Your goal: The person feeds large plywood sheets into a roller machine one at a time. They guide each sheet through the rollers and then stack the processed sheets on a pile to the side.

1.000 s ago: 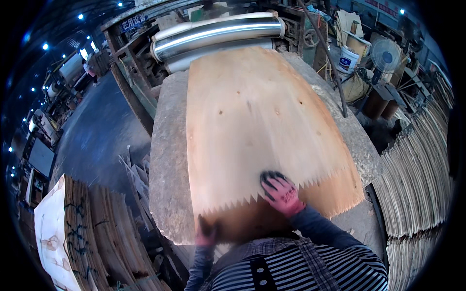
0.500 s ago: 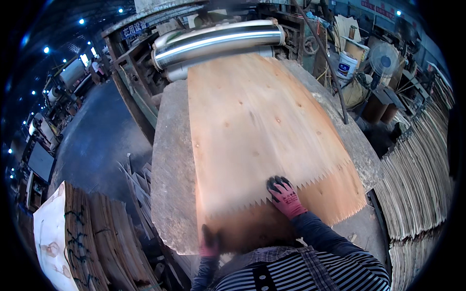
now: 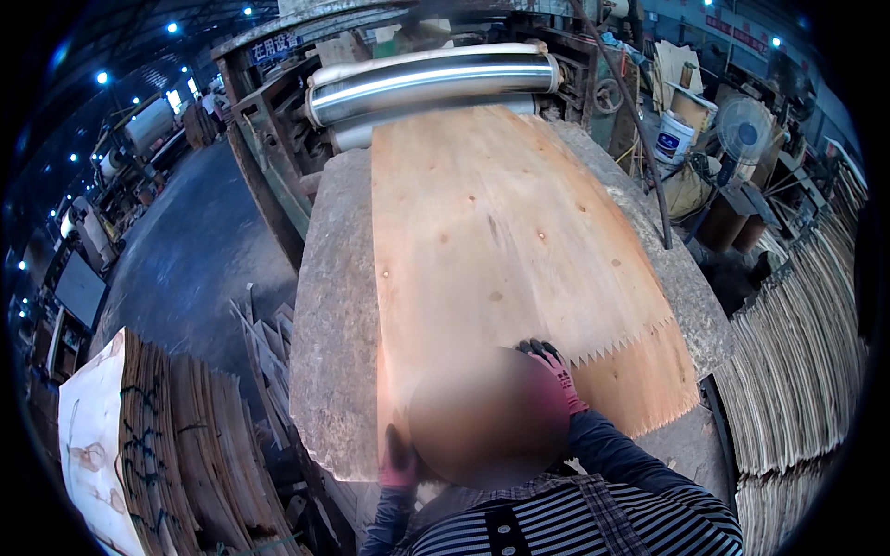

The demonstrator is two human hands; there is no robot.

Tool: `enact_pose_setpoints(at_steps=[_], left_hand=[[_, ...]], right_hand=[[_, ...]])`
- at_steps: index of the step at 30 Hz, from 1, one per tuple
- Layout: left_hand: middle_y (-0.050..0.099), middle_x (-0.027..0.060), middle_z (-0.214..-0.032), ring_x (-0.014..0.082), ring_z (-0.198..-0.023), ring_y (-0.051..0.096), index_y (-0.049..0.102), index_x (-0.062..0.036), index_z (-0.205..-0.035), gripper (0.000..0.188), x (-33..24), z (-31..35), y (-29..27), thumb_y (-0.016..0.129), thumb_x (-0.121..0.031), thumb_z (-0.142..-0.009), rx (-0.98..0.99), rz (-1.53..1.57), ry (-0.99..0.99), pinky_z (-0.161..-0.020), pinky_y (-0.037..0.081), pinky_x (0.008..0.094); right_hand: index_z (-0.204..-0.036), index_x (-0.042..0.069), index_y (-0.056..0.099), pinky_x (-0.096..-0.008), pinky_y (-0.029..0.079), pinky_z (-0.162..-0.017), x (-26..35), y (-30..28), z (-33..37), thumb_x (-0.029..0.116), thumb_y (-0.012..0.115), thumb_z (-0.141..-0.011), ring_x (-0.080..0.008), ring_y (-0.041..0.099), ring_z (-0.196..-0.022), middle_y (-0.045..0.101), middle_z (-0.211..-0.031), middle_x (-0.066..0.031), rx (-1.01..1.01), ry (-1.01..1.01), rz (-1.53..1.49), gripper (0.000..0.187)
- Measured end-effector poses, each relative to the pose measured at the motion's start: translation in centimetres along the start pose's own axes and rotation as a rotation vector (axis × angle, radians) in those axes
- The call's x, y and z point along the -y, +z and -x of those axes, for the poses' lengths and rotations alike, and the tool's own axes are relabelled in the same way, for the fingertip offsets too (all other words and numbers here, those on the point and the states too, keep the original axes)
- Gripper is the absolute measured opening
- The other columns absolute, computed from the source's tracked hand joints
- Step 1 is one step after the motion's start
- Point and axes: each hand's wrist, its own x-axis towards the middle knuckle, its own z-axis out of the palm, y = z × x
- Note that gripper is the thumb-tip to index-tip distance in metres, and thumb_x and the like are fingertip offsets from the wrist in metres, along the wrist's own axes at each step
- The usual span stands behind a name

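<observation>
Worktable [image 3: 336, 371]: grey and worn, running from my body to the machine at the far end.
Upper wood sheet [image 3: 519, 241]: lies flat along the table, its far end at the metal roller [image 3: 436, 85]; whether it is between the rolls I cannot tell.
Lower wood sheet [image 3: 640, 382]: shows at near right, past the upper sheet's toothed near edge.
Stacked sheets: one pile [image 3: 797, 334] at right of the table, another [image 3: 176, 445] at near left.
My right hand [image 3: 556, 372]: gloved, fingers laid out flat near that toothed edge, closed on nothing I can see; a blurred patch hides part of it.
My left hand [image 3: 399, 459]: at the near left edge of the wood, too blurred to tell whether I pinch it or merely touch it.
Skew risk: if my hands push unevenly, I judge the upper sheet could enter crooked.
Tooth risk: pressing hard near those thin points could split them.
Drag risk: friction under my palm could pull the lower sheet along.
</observation>
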Motion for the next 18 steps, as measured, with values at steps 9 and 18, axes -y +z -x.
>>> enact_pose_setpoints(at_steps=[9,18], left_hand=[[0.035,0.0144,-0.131,0.0217,-0.122,0.032,0.030,-0.0007,-0.129,0.059,1.5,0.1,0.4,0.058,-0.003,-0.076,-0.008,0.044,-0.007,-0.100,0.026,0.0307],[0.034,0.0149,-0.132,0.0222,-0.123,0.031,0.029,0.0008,-0.128,0.060,2.4,-0.2,0.6,0.058,-0.003,-0.076,-0.002,-0.009,0.058,-0.100,0.026,0.0308]], right_hand=[[-0.105,0.018,0.056,-0.0417,0.033,-0.093,0.1,-0.1,-0.1,0.028,0.059,-0.070,-0.0288,0.044,-0.105,0.050,-0.112,-0.0072,-0.017,-0.004,-0.032,0.036],[-0.104,0.017,0.056,-0.0414,0.032,-0.093,0.0,-0.1,-0.2,0.029,0.058,-0.071,-0.0286,0.045,-0.104,0.051,-0.111,-0.0074,-0.039,-0.016,-0.009,0.035]])
